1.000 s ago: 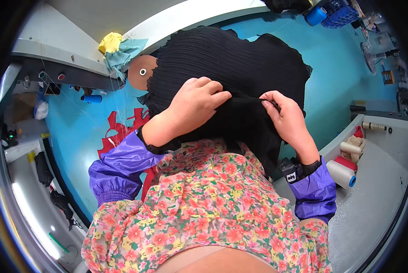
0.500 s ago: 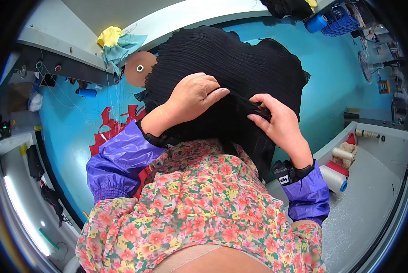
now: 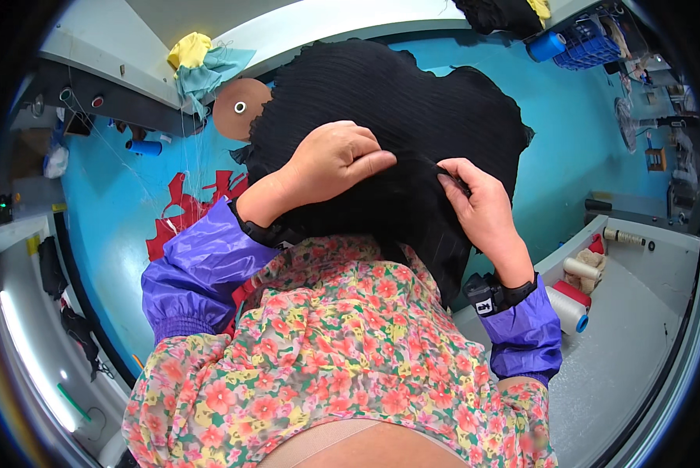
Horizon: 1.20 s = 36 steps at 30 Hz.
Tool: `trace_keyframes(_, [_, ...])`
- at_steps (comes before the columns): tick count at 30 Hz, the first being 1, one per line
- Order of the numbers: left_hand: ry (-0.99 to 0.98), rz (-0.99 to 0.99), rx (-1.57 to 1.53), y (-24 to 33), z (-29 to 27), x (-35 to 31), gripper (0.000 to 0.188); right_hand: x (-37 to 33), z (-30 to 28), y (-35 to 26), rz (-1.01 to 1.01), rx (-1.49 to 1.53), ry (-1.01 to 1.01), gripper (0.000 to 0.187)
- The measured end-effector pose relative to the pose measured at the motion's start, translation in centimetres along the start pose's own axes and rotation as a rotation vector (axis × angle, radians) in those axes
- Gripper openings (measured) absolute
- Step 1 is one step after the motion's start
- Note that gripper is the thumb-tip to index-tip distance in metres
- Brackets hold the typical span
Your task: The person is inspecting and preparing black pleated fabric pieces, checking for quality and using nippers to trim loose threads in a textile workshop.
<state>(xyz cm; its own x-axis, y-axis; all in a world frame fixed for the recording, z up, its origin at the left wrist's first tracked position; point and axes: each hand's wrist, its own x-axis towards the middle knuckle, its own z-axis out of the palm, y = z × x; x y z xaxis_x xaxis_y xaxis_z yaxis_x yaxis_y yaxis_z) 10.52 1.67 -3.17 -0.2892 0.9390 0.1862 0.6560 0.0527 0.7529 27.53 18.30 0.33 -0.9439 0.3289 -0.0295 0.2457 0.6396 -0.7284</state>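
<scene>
Past our floral garment (image 3: 334,335), black cloth (image 3: 396,125). Right hand (image 3: 486,207) pinches a fold; left hand (image 3: 330,160) lies on it, fingers curled, grip hidden: we cannot tell. Pleated expanse spreads straight ahead of both, ribs running left-right, left hand nearer the brown disc (image 3: 226,121). Beyond, white table (image 3: 311,30).

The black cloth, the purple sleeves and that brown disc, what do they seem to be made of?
Black cloth: pliable fabric, mostly matte, with fine parallel ridges and draping folds; fibre unclear. Purple sleeves: probably nylon or a similar synthetic, given the glossy highlights and creases. Brown disc: perhaps cardboard or fibreboard, as it looks flat and dull; plastic is possible too.
</scene>
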Motion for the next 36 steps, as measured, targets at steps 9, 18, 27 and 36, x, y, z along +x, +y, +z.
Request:
trace_keyframes(9, [0.108,0.089,0.483,2.2,2.3,-1.8,0.036,-0.3,-0.2,-0.2,-0.105,-0.095,-0.015,0.022])
trace_keyframes(18, [0.324,0.171,0.454,3.0,2.5,-2.8,0.024,-0.3,1.9,-2.1,-0.303,-0.298,0.012,0.044])
trace_keyframes(27, [0.435,-0.230,0.392,-2.9,-3.9,-8.6,0.026,0.0,1.0,-2.7,-0.243,-0.092,0.004,0.027])
trace_keyframes(36, [0.081,-0.378,0.297,-1.8,-4.0,-14.8,0.035,0.9,0.5,-2.7,-0.165,-0.061,-0.046,0.020])
